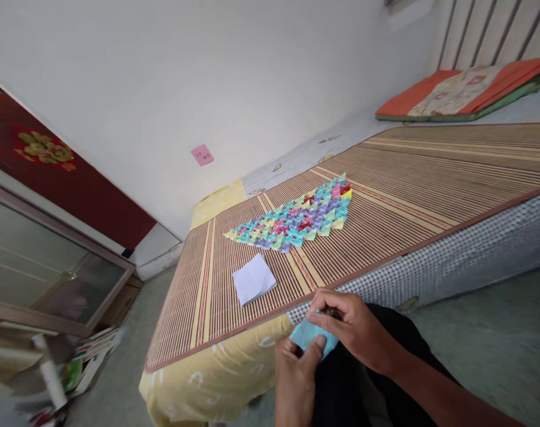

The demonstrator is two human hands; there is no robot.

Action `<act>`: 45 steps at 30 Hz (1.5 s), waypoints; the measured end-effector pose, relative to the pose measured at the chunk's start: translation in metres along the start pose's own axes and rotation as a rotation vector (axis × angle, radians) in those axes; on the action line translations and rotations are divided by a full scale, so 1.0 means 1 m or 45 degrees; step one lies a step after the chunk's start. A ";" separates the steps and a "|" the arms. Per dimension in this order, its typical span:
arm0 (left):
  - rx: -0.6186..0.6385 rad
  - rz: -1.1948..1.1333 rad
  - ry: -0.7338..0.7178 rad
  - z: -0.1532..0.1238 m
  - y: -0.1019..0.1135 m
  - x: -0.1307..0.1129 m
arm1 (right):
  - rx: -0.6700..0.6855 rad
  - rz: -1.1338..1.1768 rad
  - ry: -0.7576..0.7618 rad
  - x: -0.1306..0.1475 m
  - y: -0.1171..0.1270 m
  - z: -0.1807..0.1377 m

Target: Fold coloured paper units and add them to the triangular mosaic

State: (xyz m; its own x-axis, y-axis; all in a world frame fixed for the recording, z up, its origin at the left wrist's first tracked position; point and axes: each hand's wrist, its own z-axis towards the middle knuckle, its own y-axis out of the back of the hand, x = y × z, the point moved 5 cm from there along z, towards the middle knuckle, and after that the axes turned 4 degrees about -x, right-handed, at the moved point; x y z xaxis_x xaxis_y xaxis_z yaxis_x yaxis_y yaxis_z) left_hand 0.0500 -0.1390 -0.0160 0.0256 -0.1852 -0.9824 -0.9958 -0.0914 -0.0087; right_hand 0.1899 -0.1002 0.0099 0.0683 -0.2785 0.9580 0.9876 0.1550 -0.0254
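A light blue sheet of paper (306, 335), which looks folded, is held between my two hands over my lap, close to the bed's front edge. My left hand (299, 367) pinches its lower left part, with the thumb lying on top. At the upper right corner, the thumb and fingers of my right hand (341, 317) are closed on the same paper. On the bamboo mat lies a stack of white square paper (254, 280). Behind it spreads a group of many small folded paper pieces (297, 218) in blue, green, purple, pink, red and yellow, set out in rows.
The bamboo mat (412, 196) covers the bed, with a yellow cloth (225, 367) hanging over its near corner. Folded orange bedding (466, 95) lies at the far right. A pink note (202, 155) is on the wall. Books and papers (85, 362) sit on the floor at left.
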 end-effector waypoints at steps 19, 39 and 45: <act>-0.023 -0.309 0.126 -0.013 -0.014 -0.002 | -0.112 -0.099 0.093 0.008 0.006 -0.005; -0.247 -0.095 -0.088 -0.014 0.004 -0.006 | -0.095 -0.174 0.410 0.033 0.014 -0.013; -0.229 -0.083 -0.090 -0.015 0.002 -0.006 | -0.083 -0.141 0.376 0.032 0.013 -0.012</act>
State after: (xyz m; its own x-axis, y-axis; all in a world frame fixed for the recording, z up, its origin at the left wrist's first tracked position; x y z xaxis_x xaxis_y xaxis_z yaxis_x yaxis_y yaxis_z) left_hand 0.0490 -0.1523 -0.0070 0.0772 -0.1042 -0.9916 -0.9602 -0.2755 -0.0458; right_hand 0.2062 -0.1181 0.0365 -0.0116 -0.5550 0.8317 0.9976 0.0498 0.0471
